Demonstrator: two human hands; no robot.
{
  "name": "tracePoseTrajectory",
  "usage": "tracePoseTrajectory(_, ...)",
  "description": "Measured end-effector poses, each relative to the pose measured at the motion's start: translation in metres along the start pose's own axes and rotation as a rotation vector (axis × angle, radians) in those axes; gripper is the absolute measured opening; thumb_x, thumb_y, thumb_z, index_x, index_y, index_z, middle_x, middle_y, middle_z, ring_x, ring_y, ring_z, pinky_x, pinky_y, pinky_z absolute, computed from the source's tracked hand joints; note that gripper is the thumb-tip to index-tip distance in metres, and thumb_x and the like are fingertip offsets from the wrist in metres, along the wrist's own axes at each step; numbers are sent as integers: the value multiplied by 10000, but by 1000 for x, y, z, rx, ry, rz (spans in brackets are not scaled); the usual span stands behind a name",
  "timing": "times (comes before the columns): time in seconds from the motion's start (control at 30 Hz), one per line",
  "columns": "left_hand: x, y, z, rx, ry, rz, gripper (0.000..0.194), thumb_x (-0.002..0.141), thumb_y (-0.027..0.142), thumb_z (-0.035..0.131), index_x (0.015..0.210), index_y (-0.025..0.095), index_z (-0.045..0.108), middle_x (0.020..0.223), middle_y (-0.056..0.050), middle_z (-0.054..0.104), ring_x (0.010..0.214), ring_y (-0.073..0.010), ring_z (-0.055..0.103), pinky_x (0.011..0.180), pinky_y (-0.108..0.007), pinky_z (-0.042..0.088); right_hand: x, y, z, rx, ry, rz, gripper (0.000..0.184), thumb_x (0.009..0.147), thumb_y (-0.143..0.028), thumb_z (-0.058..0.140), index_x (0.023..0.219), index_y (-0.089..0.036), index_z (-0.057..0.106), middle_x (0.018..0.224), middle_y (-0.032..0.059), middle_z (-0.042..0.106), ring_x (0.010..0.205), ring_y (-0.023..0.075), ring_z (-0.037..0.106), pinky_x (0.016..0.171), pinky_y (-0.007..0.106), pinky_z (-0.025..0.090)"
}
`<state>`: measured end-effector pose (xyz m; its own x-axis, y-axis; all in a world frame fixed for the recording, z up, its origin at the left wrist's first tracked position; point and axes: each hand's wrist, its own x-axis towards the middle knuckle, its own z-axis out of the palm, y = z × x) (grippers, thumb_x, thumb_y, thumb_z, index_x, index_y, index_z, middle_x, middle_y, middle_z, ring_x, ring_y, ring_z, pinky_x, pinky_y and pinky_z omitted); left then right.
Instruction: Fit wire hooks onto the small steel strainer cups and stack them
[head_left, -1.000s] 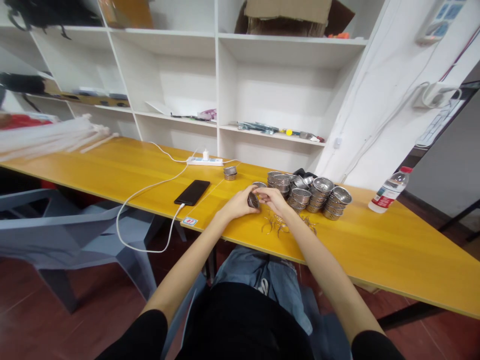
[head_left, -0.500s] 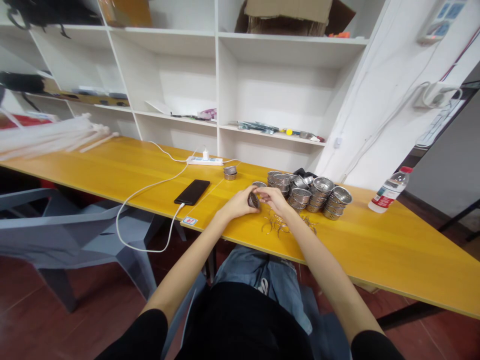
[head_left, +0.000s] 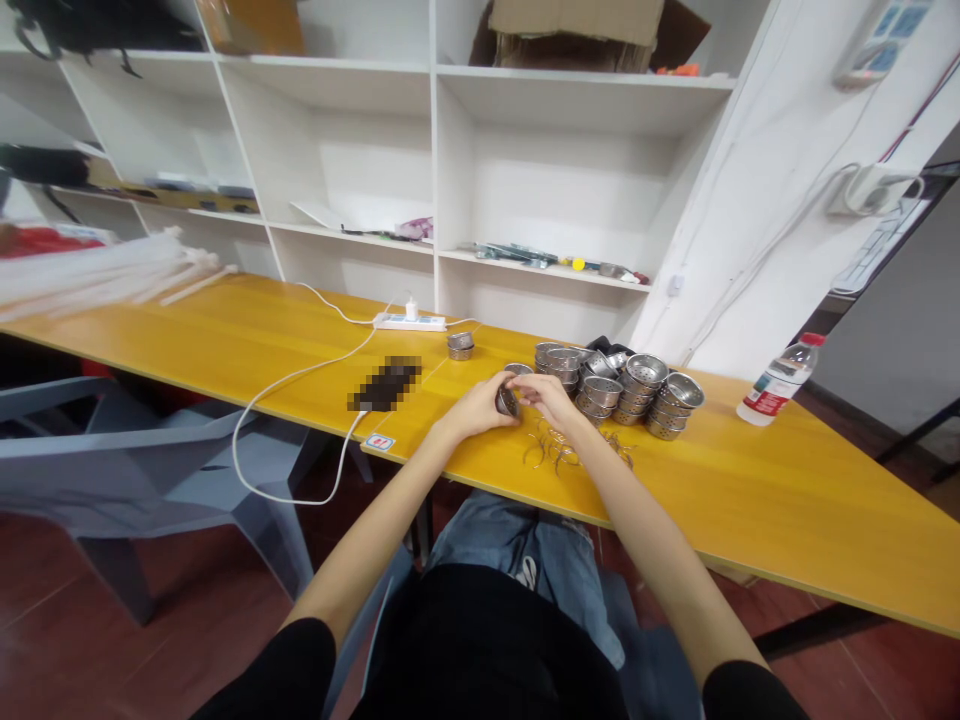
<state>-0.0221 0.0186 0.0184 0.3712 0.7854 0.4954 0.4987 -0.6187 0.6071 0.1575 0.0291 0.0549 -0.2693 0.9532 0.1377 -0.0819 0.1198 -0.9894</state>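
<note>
Left grip (head_left: 480,406), fingers curved, is clamped on a metal cup (head_left: 507,401), which is tilted on its side just above the near part of the yellow surface (head_left: 750,475). Right grip (head_left: 546,396) has its fingertips at the upper rim of that cup; whether they are pinched together cannot be told.

Clock directions are taken from the held cup, with twelve pointing away from the person. Another cup (head_left: 519,370) stands just beyond the hands at twelve. Stacked perforated cups (head_left: 630,388) crowd the surface from two to three, and thin curved metal pieces (head_left: 559,452) lie scattered at four. Two stacked cups (head_left: 460,347) stand at eleven. A white power strip (head_left: 410,322) lies at ten, a pixelated dark object (head_left: 385,384) at nine with a white cable (head_left: 279,382) at its end, and a red-capped bottle (head_left: 777,384) stands at three.

White shelves (head_left: 570,165) rise from ten to one, holding a cardboard box (head_left: 574,22) high up. A white wall (head_left: 784,170) with sockets is at two, a blue-grey chair (head_left: 161,470) at eight, above a dark red floor (head_left: 52,640).
</note>
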Motion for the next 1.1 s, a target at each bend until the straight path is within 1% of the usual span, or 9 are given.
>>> tracePoseTrajectory(0.17, 0, 1, 0, -3, -3, -1, 862, 668, 357, 874, 1429, 210, 498, 1322, -104, 679, 1193, -312, 664, 1065, -441, 509, -1, -2, 1, 0, -18, 2, 207, 584, -361, 853, 682, -187, 802, 788, 55, 714, 695, 147, 488, 620, 294, 379)
tracePoseTrajectory(0.3, 0, 1, -1, 3, -3, -4, 871, 663, 355, 876, 1433, 217, 493, 1317, -98, 684, 1185, -311, 669, 1065, -444, 509, -3, -3, -1, -9, -56, -3, 258, 615, -404, 863, 689, -167, 793, 608, -12, 550, 604, 108, 398, 603, 289, 354)
tracePoseTrajectory(0.4, 0, 0, 0, 19, -2, -15, 880, 657, 367, 879, 1434, 214, 494, 1297, -101, 693, 1173, -316, 674, 1054, -448, 514, -4, -3, -3, 4, -74, -1, 288, 623, -424, 874, 695, -159, 785, 581, -37, 483, 568, 87, 327, 593, 284, 353)
tracePoseTrajectory(0.47, 0, -2, 0, 33, 2, -26, 896, 651, 387, 884, 1439, 216, 493, 1275, -102, 699, 1159, -319, 679, 1041, -451, 519, -3, -2, -5, 5, -65, -1, 270, 617, -416, 874, 681, -174, 772, 586, -32, 495, 587, 98, 352, 598, 279, 365)
tracePoseTrajectory(0.53, 1, -3, 1, 41, 5, -34, 906, 643, 401, 888, 1438, 217, 495, 1257, -100, 703, 1139, -317, 683, 1028, -449, 523, -1, -1, -7, 1, -59, 1, 236, 617, -397, 860, 671, -190, 760, 624, -12, 554, 630, 120, 410, 612, 277, 379)
tracePoseTrajectory(0.67, 1, -1, 0, 37, 1, -40, 811, 640, 405, 889, 1350, 211, 548, 1223, -89, 711, 1104, -304, 683, 1000, -436, 529, 1, 2, -7, -10, -79, 10, 183, 615, -359, 828, 637, -198, 745, 719, 23, 646, 688, 146, 467, 616, 280, 373)
tracePoseTrajectory(0.83, 0, 3, -2, 17, -7, -40, 698, 640, 388, 888, 1236, 215, 568, 1135, -58, 719, 1038, -278, 683, 943, -405, 533, 0, 3, -3, -39, -116, 10, 169, 616, -332, 810, 606, -177, 742, 720, 33, 651, 686, 141, 462, 585, 276, 307)
tracePoseTrajectory(0.97, 0, 3, -3, 11, 7, -64, 691, 620, 383, 895, 1198, 221, 552, 1036, -24, 713, 957, -252, 683, 872, -368, 537, 1, 5, -3, -84, -136, -24, 172, 613, -337, 789, 594, -177, 731, 703, 29, 653, 680, 141, 469, 594, 281, 298)
tracePoseTrajectory(1.1, 0, 3, -3, 8, 2, -77, 673, 623, 384, 888, 1169, 229, 527, 975, 3, 701, 888, -232, 680, 807, -338, 533, 4, 10, -3, -166, -146, -84, 172, 623, -344, 766, 589, -182, 722, 637, 4, 612, 615, 121, 412, 592, 282, 279)
